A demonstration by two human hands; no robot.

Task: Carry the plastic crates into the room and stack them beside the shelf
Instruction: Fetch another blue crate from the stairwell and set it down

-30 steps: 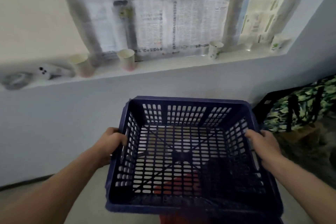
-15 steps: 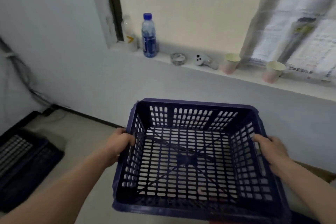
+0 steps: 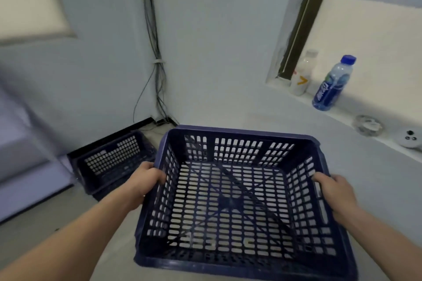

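I carry an empty dark blue slotted plastic crate (image 3: pixel 235 207) in front of me, above the floor. My left hand (image 3: pixel 146 178) grips its left rim and my right hand (image 3: pixel 333 191) grips its right rim by the handle slot. On the floor in the corner, ahead and to the left, stands a second dark blue crate (image 3: pixel 112 159), which seems to rest on another one. A blurred pale piece of furniture (image 3: pixel 20 155) stands just left of those crates.
A bundle of cables (image 3: pixel 157 68) runs down the wall corner to the floor. On the window ledge (image 3: pixel 342 118) at the right stand a blue water bottle (image 3: pixel 331 84), a white bottle (image 3: pixel 301 75), a small round object (image 3: pixel 367 124) and a white controller (image 3: pixel 411 139).
The view has swung left along the window wall to the room corner. The floor crates have come into sight, the paper cups have gone, and both hands keep their grip on the crate.
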